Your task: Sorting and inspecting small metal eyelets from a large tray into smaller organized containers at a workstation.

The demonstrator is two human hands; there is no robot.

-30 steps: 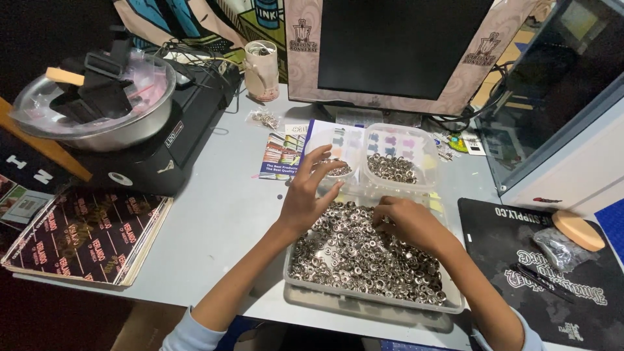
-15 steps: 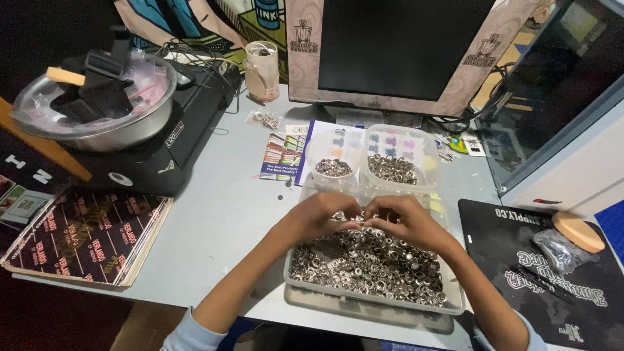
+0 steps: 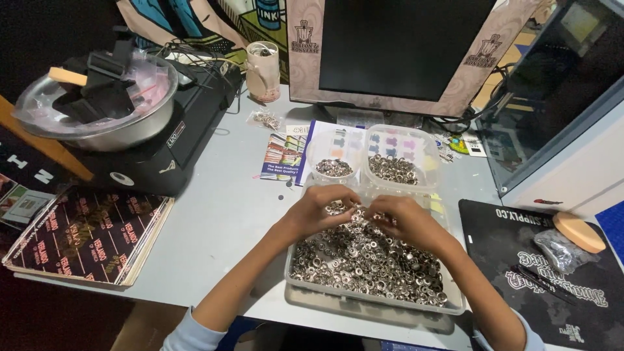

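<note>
A pale grey table point(image 3: 221, 214) is carrying everything here, under dim light. Nearest, a clear plastic tray point(image 3: 370, 302) is sitting heaped with small silver metal eyelets point(image 3: 364, 260). Both hands are working at the far end of that heap: the left hand point(image 3: 318, 209) is curling its fingers shut around a few eyelets, and the right hand point(image 3: 406, 220) is pinching closed on eyelets too (exactly how many is too small to tell). Just beyond them, a small round tub point(image 3: 333, 170) and a squarer clear container point(image 3: 393, 162) are each holding sorted eyelets. Farther back, a dark monitor point(image 3: 403, 45) is standing, with a foil-lined bowl point(image 3: 97, 107) on a black machine at far left.
</note>
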